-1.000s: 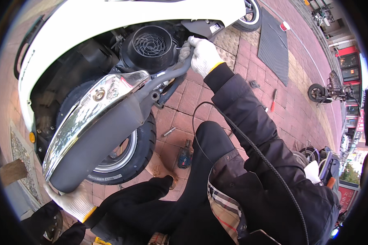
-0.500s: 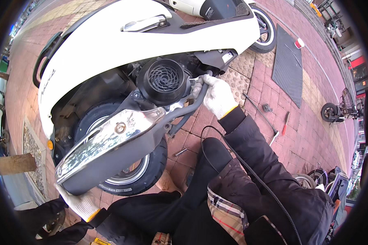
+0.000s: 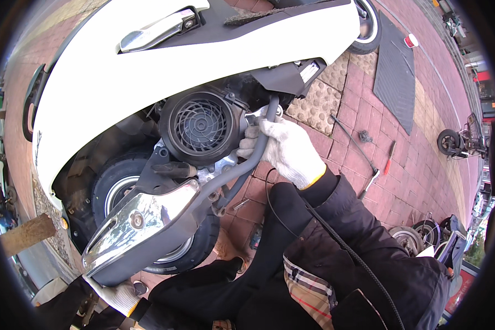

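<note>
My right hand (image 3: 289, 147), in a white knit glove, is closed around the bent dark exhaust pipe (image 3: 234, 175) beside the round black fan cover (image 3: 201, 125). My left hand (image 3: 115, 297), also gloved, is under the rear lower end of the muffler (image 3: 127, 258); its fingers are mostly hidden. The muffler has a chrome heat shield (image 3: 148, 212) and lies slantwise across the rear wheel (image 3: 206, 239). Between the fan cover and the muffler, a metal bracket (image 3: 206, 175) shows. Above stands the white scooter body panel (image 3: 165, 71).
Right of the scooter, a long-handled wrench-like tool (image 3: 353, 142) and a red-handled tool (image 3: 390, 158) lie on the paving. Farther off are a dark mat (image 3: 395, 77) and a red-and-white cup (image 3: 411, 40). A wooden post (image 3: 30, 234) stands at left.
The muffler's front end has come away from the fan cover, widening the gap and baring the bracket. Both hands stay on the exhaust; the view has shifted closer to the scooter.
</note>
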A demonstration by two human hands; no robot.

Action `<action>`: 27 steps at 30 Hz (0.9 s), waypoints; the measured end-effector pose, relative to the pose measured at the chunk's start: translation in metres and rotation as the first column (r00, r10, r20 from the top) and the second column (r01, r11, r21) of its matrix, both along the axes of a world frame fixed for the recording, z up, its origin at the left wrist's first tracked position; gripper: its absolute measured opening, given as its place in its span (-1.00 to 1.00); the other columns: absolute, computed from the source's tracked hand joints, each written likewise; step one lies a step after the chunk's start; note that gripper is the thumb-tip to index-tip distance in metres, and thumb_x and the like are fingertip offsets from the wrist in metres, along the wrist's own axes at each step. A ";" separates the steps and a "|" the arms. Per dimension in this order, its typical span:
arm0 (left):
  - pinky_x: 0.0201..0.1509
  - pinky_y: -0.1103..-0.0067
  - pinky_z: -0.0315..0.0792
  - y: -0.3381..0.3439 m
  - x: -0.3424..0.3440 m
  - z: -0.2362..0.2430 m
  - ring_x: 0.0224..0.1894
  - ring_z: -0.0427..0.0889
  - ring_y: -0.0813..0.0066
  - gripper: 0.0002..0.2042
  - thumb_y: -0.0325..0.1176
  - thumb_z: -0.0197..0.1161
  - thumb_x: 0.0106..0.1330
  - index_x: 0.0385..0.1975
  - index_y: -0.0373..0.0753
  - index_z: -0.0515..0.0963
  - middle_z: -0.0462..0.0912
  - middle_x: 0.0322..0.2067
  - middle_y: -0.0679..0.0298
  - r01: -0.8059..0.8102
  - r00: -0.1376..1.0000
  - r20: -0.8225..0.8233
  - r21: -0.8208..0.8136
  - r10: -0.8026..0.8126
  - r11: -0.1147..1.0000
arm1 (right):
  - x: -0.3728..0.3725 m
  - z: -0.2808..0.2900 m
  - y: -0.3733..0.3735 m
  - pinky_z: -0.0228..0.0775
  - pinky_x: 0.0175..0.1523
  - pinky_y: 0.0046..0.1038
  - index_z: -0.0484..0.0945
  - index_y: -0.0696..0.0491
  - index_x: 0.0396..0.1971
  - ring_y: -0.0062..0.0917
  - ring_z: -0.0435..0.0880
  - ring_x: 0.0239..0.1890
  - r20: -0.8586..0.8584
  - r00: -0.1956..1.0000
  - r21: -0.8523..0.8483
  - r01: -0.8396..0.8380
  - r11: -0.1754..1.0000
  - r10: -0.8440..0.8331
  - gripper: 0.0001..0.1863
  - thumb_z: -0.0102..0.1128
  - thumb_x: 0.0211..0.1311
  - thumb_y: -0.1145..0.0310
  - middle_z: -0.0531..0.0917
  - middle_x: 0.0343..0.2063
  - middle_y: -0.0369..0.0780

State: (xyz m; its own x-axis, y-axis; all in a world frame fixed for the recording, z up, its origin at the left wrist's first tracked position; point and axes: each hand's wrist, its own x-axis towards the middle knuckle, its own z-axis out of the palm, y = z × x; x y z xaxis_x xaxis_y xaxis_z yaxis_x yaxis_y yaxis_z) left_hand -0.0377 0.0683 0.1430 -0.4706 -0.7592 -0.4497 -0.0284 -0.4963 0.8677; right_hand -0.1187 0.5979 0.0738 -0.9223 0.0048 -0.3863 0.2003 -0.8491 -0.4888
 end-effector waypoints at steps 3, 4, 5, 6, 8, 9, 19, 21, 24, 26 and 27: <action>0.20 0.06 0.65 -0.004 0.003 0.000 0.21 0.70 0.06 -0.37 0.14 0.43 0.39 0.27 -0.23 0.62 0.70 0.24 0.15 -0.014 1.000 0.014 -0.028 0.014 1.000 | -0.001 -0.001 0.001 0.67 0.13 0.11 0.43 0.20 0.13 -0.11 0.73 -0.10 0.027 1.000 0.026 -0.005 1.000 0.005 -0.71 0.16 0.57 0.39 0.60 -0.15 -0.07; 0.21 0.06 0.65 -0.005 0.003 0.000 0.22 0.69 0.06 -0.36 0.15 0.43 0.39 0.27 -0.23 0.61 0.69 0.24 0.15 -0.028 0.999 0.025 -0.017 0.028 0.999 | -0.001 -0.001 0.000 0.67 0.13 0.10 0.43 0.20 0.13 -0.11 0.73 -0.10 0.035 0.999 0.035 -0.008 0.999 0.007 -0.71 0.16 0.56 0.39 0.60 -0.15 -0.07; 0.22 0.05 0.64 -0.004 0.003 0.000 0.23 0.68 0.06 -0.36 0.15 0.43 0.39 0.27 -0.23 0.61 0.69 0.25 0.15 -0.041 0.998 0.039 0.003 0.040 0.999 | -0.002 -0.002 0.000 0.67 0.12 0.09 0.44 0.19 0.12 -0.12 0.73 -0.10 0.023 1.000 0.040 -0.005 0.999 0.004 -0.71 0.16 0.56 0.39 0.61 -0.16 -0.07; 0.29 0.10 0.58 -0.003 0.003 0.000 0.27 0.65 0.06 -0.33 0.16 0.41 0.41 0.31 -0.25 0.59 0.64 0.30 0.14 -0.046 0.998 0.037 -0.028 0.047 0.999 | -0.002 -0.002 0.000 0.69 0.10 0.07 0.45 0.19 0.08 -0.12 0.74 -0.12 0.026 1.000 0.046 0.002 0.999 -0.003 -0.75 0.14 0.57 0.39 0.61 -0.15 -0.06; 0.43 0.18 0.46 0.000 0.003 0.000 0.34 0.59 0.08 -0.28 0.19 0.35 0.45 0.38 -0.29 0.53 0.54 0.41 0.10 -0.044 0.998 0.044 -0.055 0.046 0.998 | -0.002 -0.002 0.000 0.73 0.05 0.05 0.47 0.17 0.00 -0.13 0.77 -0.16 0.002 1.000 0.053 0.011 0.999 -0.011 -0.82 0.11 0.58 0.38 0.62 -0.14 -0.04; 0.43 0.18 0.46 0.001 0.002 0.000 0.34 0.58 0.08 -0.28 0.19 0.34 0.45 0.38 -0.28 0.53 0.55 0.41 0.10 -0.044 0.998 0.044 -0.056 0.046 0.997 | -0.002 -0.003 -0.001 0.75 0.05 0.01 0.49 0.19 0.02 -0.14 0.78 -0.16 0.008 1.000 0.070 0.010 0.998 -0.011 -0.79 0.13 0.58 0.37 0.65 -0.11 -0.03; 0.32 0.10 0.56 0.000 0.010 0.001 0.28 0.64 0.08 -0.35 0.17 0.33 0.46 0.33 -0.22 0.57 0.63 0.32 0.13 -0.001 0.998 0.059 -0.014 0.002 1.000 | -0.005 -0.001 0.006 0.73 0.07 -0.05 0.48 0.22 0.09 -0.14 0.80 -0.17 0.008 0.999 0.163 -0.047 0.986 0.046 -0.73 0.17 0.57 0.37 0.70 -0.14 0.01; 0.29 0.05 0.59 -0.003 0.015 -0.001 0.25 0.67 0.07 -0.36 0.18 0.32 0.46 0.31 -0.22 0.59 0.67 0.27 0.14 0.034 0.997 0.077 -0.048 -0.030 0.998 | -0.006 0.001 0.008 0.73 0.05 -0.07 0.49 0.22 0.07 -0.14 0.80 -0.19 -0.002 0.998 0.186 -0.053 0.981 0.055 -0.74 0.16 0.57 0.37 0.70 -0.15 0.03; 0.30 0.06 0.58 -0.006 0.019 -0.002 0.26 0.66 0.06 -0.36 0.18 0.29 0.47 0.31 -0.24 0.59 0.67 0.28 0.14 0.077 0.995 0.070 -0.130 -0.069 0.989 | -0.007 0.002 0.009 0.74 0.04 -0.09 0.50 0.22 0.04 -0.14 0.80 -0.19 0.051 0.996 0.237 -0.087 0.968 0.077 -0.75 0.15 0.57 0.36 0.70 -0.14 0.04; 0.34 0.06 0.53 -0.006 0.017 -0.002 0.28 0.64 0.07 -0.36 0.18 0.28 0.48 0.31 -0.23 0.59 0.67 0.27 0.15 0.057 0.995 0.085 -0.119 -0.047 0.991 | -0.007 0.002 0.008 0.74 0.03 -0.10 0.50 0.21 0.03 -0.15 0.80 -0.20 0.036 0.997 0.265 -0.082 0.961 0.075 -0.76 0.14 0.58 0.35 0.71 -0.15 0.04; 0.35 0.06 0.52 -0.005 0.015 -0.002 0.28 0.64 0.07 -0.37 0.18 0.28 0.48 0.31 -0.23 0.59 0.67 0.28 0.14 0.030 0.995 0.097 -0.110 -0.019 0.993 | -0.007 0.001 0.008 0.74 0.03 -0.10 0.50 0.21 0.03 -0.15 0.80 -0.20 0.030 0.997 0.264 -0.075 0.961 0.069 -0.76 0.14 0.57 0.36 0.71 -0.16 0.04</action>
